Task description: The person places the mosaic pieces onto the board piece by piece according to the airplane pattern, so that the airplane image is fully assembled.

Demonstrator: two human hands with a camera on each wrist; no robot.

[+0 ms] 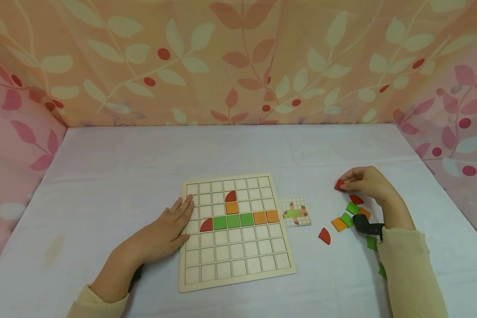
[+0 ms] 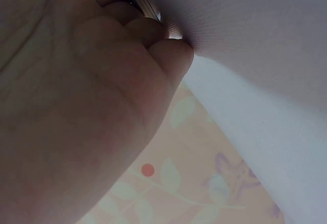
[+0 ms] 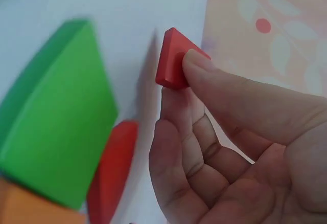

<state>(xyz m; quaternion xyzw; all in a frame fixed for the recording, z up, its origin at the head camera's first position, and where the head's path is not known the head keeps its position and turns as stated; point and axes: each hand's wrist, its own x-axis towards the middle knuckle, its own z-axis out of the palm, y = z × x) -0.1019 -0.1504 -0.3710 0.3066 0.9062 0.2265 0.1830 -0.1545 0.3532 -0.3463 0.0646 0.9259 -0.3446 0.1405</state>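
Note:
My left hand (image 1: 164,229) rests at the left edge of a wooden grid board (image 1: 238,280), fingertips on its rim. In the left wrist view the hand (image 2: 97,81) fills the left side, beside the board's edge. On the board, a row holds a red quarter-circle (image 1: 207,225), three green squares (image 1: 233,221) and two orange squares (image 1: 266,217). Another orange square (image 1: 232,207) and a red quarter-circle (image 1: 231,196) stand above that row. Off to the right, my right hand (image 1: 367,181) pinches a red tile (image 3: 173,60) between thumb and fingers, over the white cloth.
A small pattern card (image 1: 296,212) lies against the board's right side. Beneath the right wrist are loose pieces: a red quarter-circle (image 1: 356,199), an orange square (image 1: 339,224) and several green tiles (image 1: 352,208). Another red quarter-circle (image 1: 324,236) lies nearer the board. Patterned curtains (image 1: 238,62) surround the table.

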